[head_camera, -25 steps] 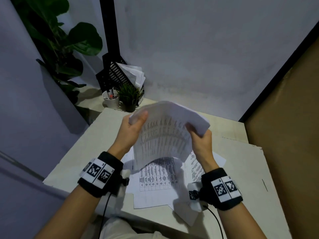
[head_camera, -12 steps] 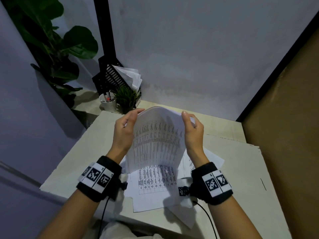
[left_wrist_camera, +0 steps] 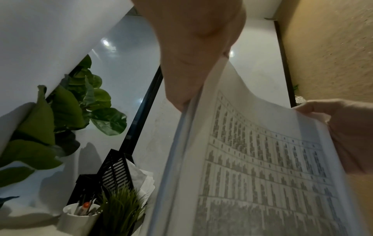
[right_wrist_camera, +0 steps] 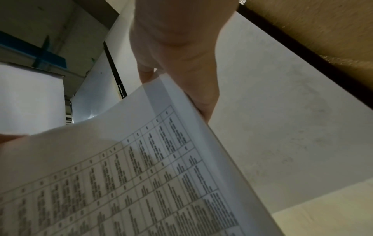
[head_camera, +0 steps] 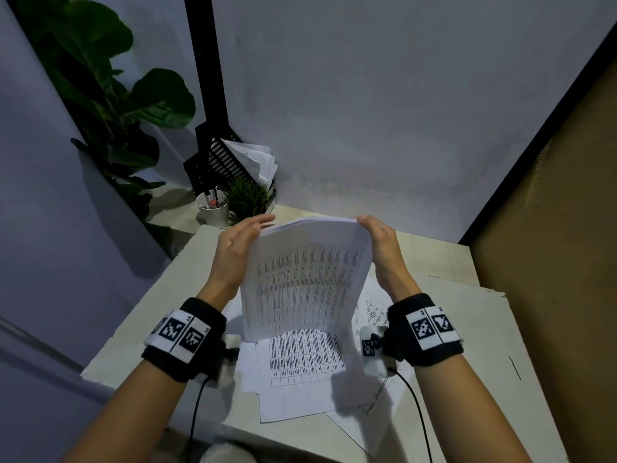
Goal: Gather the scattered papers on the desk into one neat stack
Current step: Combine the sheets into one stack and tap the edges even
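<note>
Both hands have drawn in since the earlier frames, and the bundle that sagged over the right hand now stands upright between the palms. The left hand [head_camera: 238,259] lies flat along one long edge of the held sheaf [head_camera: 305,279], fingers nearly straight at the top corner; the right hand [head_camera: 384,252] cups the opposite edge, thumb and fingers curled round the upper corner. Held this way, on end with its bottom edge down on the loose sheets [head_camera: 300,369], the sheaf is probably being squared, so the pages can slide level before the rest are added. Those loose sheets lie fanned on the desk [head_camera: 467,329] just in front of the person, some overhanging its near edge.

Further back stand a white pen cup [head_camera: 213,208], a small grass plant [head_camera: 248,197] and a black file tray [head_camera: 217,162] holding more paper. The printed tables are too blurred to read. How many pages the sheaf holds cannot be told, and its far face is hidden in every view.
</note>
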`<state>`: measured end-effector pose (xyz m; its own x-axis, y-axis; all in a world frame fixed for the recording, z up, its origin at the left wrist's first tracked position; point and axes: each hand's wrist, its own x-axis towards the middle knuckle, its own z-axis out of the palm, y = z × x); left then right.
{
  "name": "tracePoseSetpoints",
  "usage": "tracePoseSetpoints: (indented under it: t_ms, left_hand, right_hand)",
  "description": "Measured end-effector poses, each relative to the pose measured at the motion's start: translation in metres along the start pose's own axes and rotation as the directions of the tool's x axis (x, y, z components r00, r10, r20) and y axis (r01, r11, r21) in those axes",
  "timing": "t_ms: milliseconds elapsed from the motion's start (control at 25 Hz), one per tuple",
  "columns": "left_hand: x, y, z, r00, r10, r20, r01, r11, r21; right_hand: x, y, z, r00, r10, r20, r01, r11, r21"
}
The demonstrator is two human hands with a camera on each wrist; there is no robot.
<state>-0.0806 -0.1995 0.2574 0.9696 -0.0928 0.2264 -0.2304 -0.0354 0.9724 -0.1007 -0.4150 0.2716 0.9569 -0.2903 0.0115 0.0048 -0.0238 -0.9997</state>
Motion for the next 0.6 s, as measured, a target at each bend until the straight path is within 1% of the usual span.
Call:
tracePoseSetpoints:
  t_ms: [80, 160, 240, 320, 360, 440, 480, 520, 560, 600]
  left_hand:
    - [-0.003, -0.003, -0.002, 0.999, 0.042, 0.026, -0.042, 0.999, -0.006]
    - [-0.004, -0.006, -0.002, 0.998, 0.068, 0.005, -0.068, 0.998, 0.019]
    - [-0.005, -0.007, -0.003, 0.995, 0.097, -0.028, -0.096, 0.995, 0.007]
    - [-0.006, -0.010, -0.004, 0.993, 0.118, -0.011, -0.118, 0.993, -0.015]
    - [-0.007, -0.016, -0.005, 0.996, 0.088, 0.010, -0.088, 0.996, -0.015]
    - [-0.009, -0.031, -0.006, 0.997, -0.057, 0.045, 0.057, 0.998, -0.009]
    - [-0.011, -0.037, -0.005, 0.989, -0.132, 0.063, 0.133, 0.991, -0.010]
    - [-0.012, -0.038, -0.004, 0.983, -0.171, 0.071, 0.173, 0.985, -0.026]
    - [-0.013, -0.033, -0.003, 0.982, -0.181, 0.047, 0.182, 0.982, -0.040]
    - [-0.011, -0.027, -0.003, 0.986, -0.164, 0.012, 0.164, 0.986, -0.042]
  right_hand:
    - [0.003, -0.001, -0.001, 1.000, 0.014, 0.011, -0.014, 1.000, -0.002]
    - [0.005, -0.001, -0.002, 1.000, 0.014, 0.024, -0.013, 1.000, -0.017]
    - [0.006, -0.001, -0.001, 1.000, 0.003, 0.028, -0.002, 1.000, -0.021]
    - [0.007, 0.001, -0.004, 0.999, -0.022, 0.034, 0.022, 1.000, 0.002]
    - [0.008, 0.006, -0.006, 0.997, -0.036, 0.067, 0.036, 0.999, 0.007]
    - [0.005, 0.017, -0.011, 0.980, -0.036, 0.197, 0.042, 0.999, -0.027]
    - [0.003, 0.024, -0.011, 0.970, -0.018, 0.242, 0.034, 0.997, -0.065]
    - [0.000, 0.030, -0.010, 0.968, -0.011, 0.249, 0.037, 0.994, -0.100]
    - [-0.003, 0.031, -0.008, 0.976, -0.025, 0.218, 0.049, 0.993, -0.109]
    - [-0.003, 0.027, -0.007, 0.982, -0.062, 0.177, 0.079, 0.993, -0.090]
